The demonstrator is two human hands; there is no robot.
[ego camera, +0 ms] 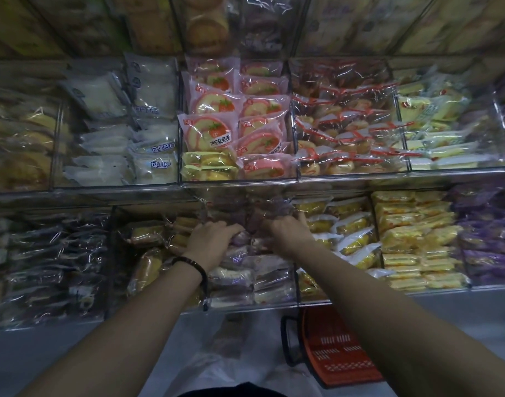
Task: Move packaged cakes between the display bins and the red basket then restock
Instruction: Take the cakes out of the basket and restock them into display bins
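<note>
The clear display bins [240, 183] filled the shelves in front of you in two rows, and both your arms reached into the middle lower bin [254, 308]. The red basket [340, 356] stood on the floor below that shelf, at about 5 o'clock from your hands and well apart from them. The packaged cakes [245, 263] in purple and white wrappers lay stacked in the middle lower bin, directly under and between your hands. At 12 o'clock from them, in the upper row, sat the pink strawberry roll packets [208, 133]; at 3 o'clock lay the yellow packets [354, 242] of the neighbouring bin. Your left hand [212, 242] had its grip clenched over a purple packet at the top of the stack, fingers curled across it. Your right hand [288, 234], just beside it, had its grip closed into a bunch of crinkled wrappers lifted at its 12 o'clock; the fingertips were buried in the film. A dark bracelet [192, 263] circled your left wrist.
</note>
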